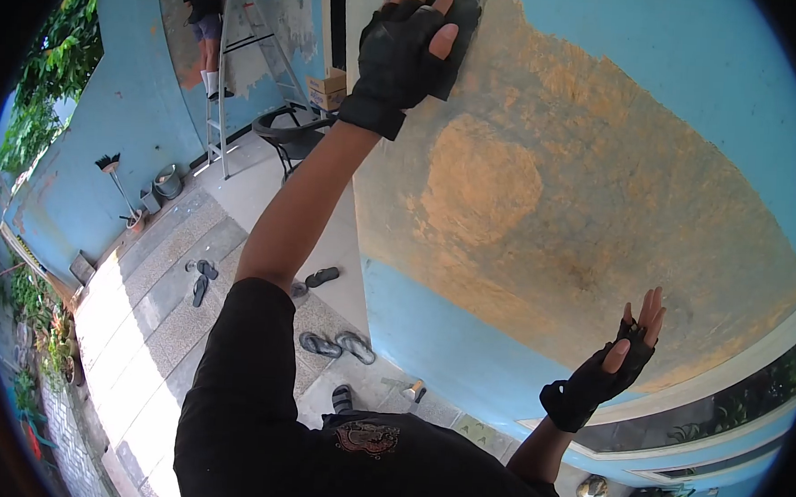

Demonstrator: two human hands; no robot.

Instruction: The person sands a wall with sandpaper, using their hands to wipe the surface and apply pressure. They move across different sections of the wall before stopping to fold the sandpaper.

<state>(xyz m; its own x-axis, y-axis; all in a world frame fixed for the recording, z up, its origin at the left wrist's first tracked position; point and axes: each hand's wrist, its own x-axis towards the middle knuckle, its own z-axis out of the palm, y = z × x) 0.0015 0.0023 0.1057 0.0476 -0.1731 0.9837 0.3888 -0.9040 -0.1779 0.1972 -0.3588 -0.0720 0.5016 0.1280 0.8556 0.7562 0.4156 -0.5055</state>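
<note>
My left hand, in a black fingerless glove, is raised at the top centre with its fingers spread over a dark sheet lying on the wall. The wall shows a large bare grey and orange-tan area bordered by light blue paint. At the lower right my right hand, gloved the same way, is held up with stretched fingers and nothing in it. It is close to the wall's bare area; whether it touches the surface is unclear.
Another person is beside a stepladder at the upper left. A black chair and cardboard boxes are near the wall's corner. Sandals and a brush lie on the floor. A window is at the lower right.
</note>
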